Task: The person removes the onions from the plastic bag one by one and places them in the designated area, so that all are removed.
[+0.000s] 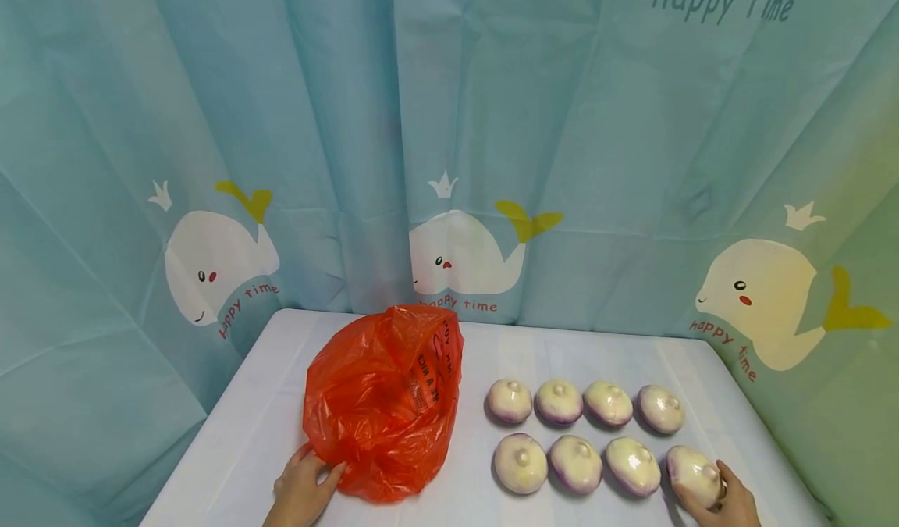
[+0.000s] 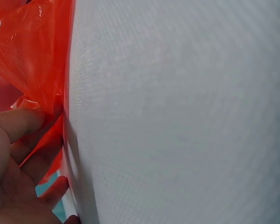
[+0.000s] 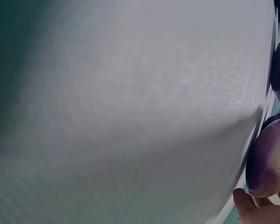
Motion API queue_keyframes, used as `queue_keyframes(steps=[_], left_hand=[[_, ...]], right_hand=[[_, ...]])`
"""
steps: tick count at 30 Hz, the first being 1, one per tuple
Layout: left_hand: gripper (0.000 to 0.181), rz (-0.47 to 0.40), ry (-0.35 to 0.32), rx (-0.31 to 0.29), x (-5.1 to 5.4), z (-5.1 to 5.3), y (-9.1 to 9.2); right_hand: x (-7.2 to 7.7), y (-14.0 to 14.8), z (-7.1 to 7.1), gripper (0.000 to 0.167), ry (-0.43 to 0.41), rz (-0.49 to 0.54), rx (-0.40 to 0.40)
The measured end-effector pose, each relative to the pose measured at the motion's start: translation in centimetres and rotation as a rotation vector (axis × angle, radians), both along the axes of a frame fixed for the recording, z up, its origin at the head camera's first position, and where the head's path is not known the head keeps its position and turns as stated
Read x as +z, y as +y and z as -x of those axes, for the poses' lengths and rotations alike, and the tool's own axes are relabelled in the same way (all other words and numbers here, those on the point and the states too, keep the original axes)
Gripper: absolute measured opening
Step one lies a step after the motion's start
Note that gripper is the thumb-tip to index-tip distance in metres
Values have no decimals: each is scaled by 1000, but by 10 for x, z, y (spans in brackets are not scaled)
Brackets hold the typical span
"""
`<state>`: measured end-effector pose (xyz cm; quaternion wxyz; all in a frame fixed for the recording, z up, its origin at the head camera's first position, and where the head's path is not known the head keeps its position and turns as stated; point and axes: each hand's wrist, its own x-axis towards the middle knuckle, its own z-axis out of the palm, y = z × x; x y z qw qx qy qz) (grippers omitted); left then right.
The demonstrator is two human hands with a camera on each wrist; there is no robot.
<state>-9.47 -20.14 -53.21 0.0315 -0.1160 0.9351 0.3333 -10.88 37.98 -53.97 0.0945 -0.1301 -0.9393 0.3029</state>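
A red plastic bag (image 1: 379, 402) with black print stands on the left half of the table, its mouth spread wide. My left hand (image 1: 303, 484) pinches the bag's near lower edge between thumb and fingers; the left wrist view shows the red film (image 2: 37, 56) bunched at the fingertips. At the far right of the near row, my right hand (image 1: 726, 500) grips a white and purple turnip (image 1: 691, 474), thumb and fingers on its sides. In the right wrist view that turnip's purple underside (image 3: 266, 158) shows above the fingers. Whether it touches the table is unclear.
Several more turnips lie in two rows, the far row (image 1: 558, 402) and the near row (image 1: 576, 464), between bag and right hand. A white cloth covers the table (image 1: 470, 503). Behind it hangs a blue curtain (image 1: 597, 160) printed with whales.
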Motion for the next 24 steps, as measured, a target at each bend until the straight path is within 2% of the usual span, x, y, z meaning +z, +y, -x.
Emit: queue_keyframes(steps=[5,9,11,16,19,22,24], left_hand=[[39,7,4,-20,-1,2,0],[41,4,-11,-45,1,3,-3],[38,1,-26,-52,4,3,-6],[33,-3,-41,-33,7,1,-11],[34,-1,-22,-29,7,1,-13],[36,3,-14,-44,9,1,-14],[34,15,-20,-80,11,0,-16]], right_hand=[[-2,-2,-3,86,21,-10,7],[-3,-7,-6,85,150,-34,23],[-2,-10,-8,84,202,-49,6],[5,-14,-12,82,203,-63,-48],[8,-14,-12,79,240,-71,-27],[11,-13,-12,76,292,-81,-7],[12,-13,-12,71,318,-79,-3]])
